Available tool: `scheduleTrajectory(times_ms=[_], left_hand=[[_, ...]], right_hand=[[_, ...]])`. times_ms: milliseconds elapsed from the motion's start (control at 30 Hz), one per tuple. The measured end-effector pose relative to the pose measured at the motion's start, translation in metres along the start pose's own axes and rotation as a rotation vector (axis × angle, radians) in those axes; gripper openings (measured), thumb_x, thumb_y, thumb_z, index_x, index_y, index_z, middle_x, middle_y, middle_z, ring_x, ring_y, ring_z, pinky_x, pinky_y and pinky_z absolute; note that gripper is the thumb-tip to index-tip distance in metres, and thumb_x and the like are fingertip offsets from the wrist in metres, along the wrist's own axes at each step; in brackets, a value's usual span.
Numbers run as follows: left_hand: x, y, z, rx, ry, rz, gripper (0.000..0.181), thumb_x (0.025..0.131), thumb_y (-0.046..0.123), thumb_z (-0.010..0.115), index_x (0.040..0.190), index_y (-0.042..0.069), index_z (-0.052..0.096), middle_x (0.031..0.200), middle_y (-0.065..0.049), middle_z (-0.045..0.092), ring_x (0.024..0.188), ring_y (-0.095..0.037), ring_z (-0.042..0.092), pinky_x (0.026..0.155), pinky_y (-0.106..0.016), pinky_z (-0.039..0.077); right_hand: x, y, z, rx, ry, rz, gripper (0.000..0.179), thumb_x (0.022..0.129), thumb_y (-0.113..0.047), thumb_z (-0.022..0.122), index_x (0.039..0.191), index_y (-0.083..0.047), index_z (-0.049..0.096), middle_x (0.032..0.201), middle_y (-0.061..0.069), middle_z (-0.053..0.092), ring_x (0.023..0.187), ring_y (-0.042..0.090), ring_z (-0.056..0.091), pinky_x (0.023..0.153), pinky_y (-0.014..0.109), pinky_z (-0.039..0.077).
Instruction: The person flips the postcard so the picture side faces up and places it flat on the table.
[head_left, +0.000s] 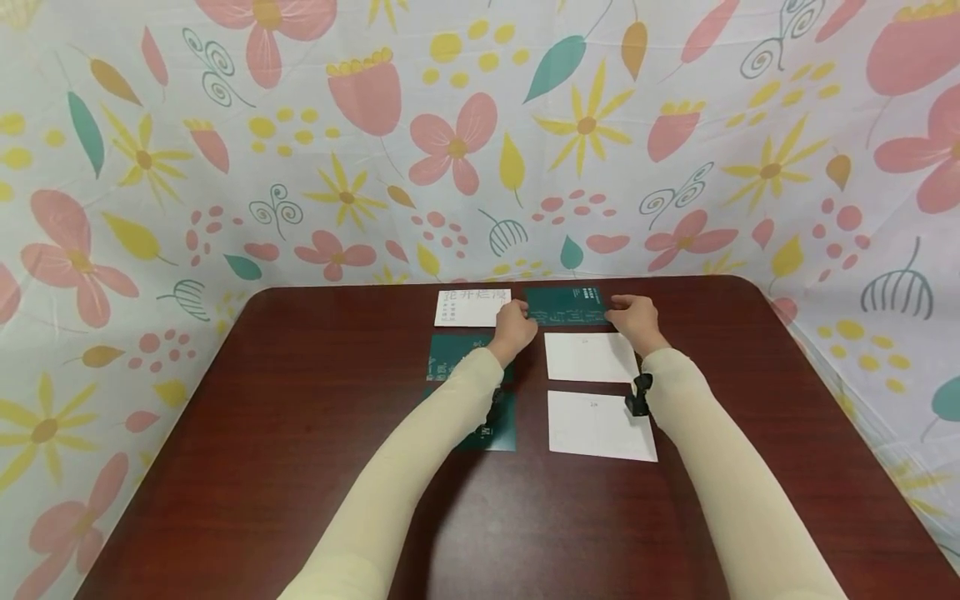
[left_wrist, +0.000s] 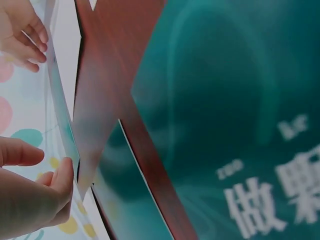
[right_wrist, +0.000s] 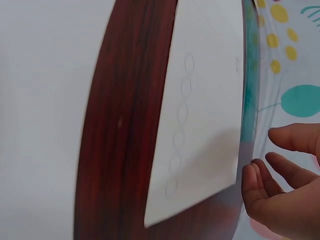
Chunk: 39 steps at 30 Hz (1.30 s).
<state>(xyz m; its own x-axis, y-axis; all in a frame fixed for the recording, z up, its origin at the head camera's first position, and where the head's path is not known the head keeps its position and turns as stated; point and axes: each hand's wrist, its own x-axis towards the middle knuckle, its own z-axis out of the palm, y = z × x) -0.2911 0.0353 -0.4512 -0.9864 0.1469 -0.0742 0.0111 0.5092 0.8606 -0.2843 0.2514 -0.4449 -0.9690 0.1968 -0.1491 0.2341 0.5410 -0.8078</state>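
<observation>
At the back right of the table lies a dark green card (head_left: 566, 307) with pale print. My left hand (head_left: 516, 330) is at its left edge, beside a white card with handwritten characters (head_left: 468, 310). My right hand (head_left: 637, 323) is at the green card's right edge. In the left wrist view, the left hand (left_wrist: 37, 187) has thumb and fingers bent slightly and apart. The right wrist view has the right hand (right_wrist: 287, 185) with a gap between thumb and fingertips, next to a white card (right_wrist: 207, 115) bearing a row of faint ovals.
Nearer me on the right lie two white cards, one behind (head_left: 588, 357) and one in front (head_left: 600, 427). Two green cards, one behind (head_left: 450, 354) and one in front (head_left: 498, 429), lie partly under my left arm. A floral cloth (head_left: 465, 225) hangs behind the brown table (head_left: 322, 392).
</observation>
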Motion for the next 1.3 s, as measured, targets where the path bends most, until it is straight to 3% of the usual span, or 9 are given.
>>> scheduleTrajectory(times_ms=[300,600,900,1100,1300], left_hand=[[-0.023,0.01,-0.005,-0.18,-0.052,-0.078,0.041,0.098,0.004,0.05,0.138,-0.004,0.045,0.118,-0.014,0.055,0.109,-0.026,0.055,0.087,-0.035,0.048],[-0.047,0.017,0.001,-0.211,-0.058,-0.129,0.043,0.096,0.004,0.052,0.137,-0.003,0.046,0.119,-0.014,0.055,0.111,-0.027,0.054,0.092,-0.035,0.048],[-0.071,0.014,0.013,-0.249,-0.1,-0.188,0.046,0.094,0.005,0.055,0.138,-0.003,0.044,0.127,-0.015,0.051,0.118,-0.027,0.05,0.097,-0.037,0.045],[-0.076,0.012,0.02,-0.271,-0.101,-0.193,0.047,0.094,0.004,0.053,0.139,-0.003,0.042,0.134,-0.016,0.047,0.125,-0.029,0.047,0.101,-0.04,0.043],[-0.074,0.011,0.02,-0.274,-0.072,-0.179,0.047,0.093,0.002,0.053,0.138,-0.005,0.043,0.13,-0.015,0.047,0.111,-0.023,0.049,0.096,-0.038,0.046]], right_hand=[[-0.011,0.009,-0.016,-0.046,-0.054,0.013,0.049,0.098,-0.014,0.049,0.142,0.007,0.039,0.14,0.03,0.041,0.125,0.044,0.044,0.1,0.053,0.041],[-0.03,0.018,-0.032,-0.126,-0.152,0.02,0.055,0.099,-0.02,0.046,0.141,0.013,0.034,0.143,0.035,0.033,0.127,0.048,0.038,0.102,0.057,0.037],[-0.049,0.015,-0.028,-0.173,-0.21,0.05,0.054,0.096,-0.017,0.052,0.133,0.02,0.038,0.134,0.038,0.04,0.112,0.046,0.055,0.095,0.053,0.045],[-0.051,0.011,-0.023,-0.19,-0.208,0.058,0.054,0.095,-0.015,0.055,0.133,0.02,0.039,0.134,0.038,0.041,0.112,0.045,0.056,0.093,0.051,0.047],[-0.052,0.01,-0.022,-0.131,-0.197,0.064,0.052,0.095,-0.012,0.054,0.134,0.019,0.039,0.136,0.037,0.04,0.114,0.046,0.054,0.095,0.051,0.046]])
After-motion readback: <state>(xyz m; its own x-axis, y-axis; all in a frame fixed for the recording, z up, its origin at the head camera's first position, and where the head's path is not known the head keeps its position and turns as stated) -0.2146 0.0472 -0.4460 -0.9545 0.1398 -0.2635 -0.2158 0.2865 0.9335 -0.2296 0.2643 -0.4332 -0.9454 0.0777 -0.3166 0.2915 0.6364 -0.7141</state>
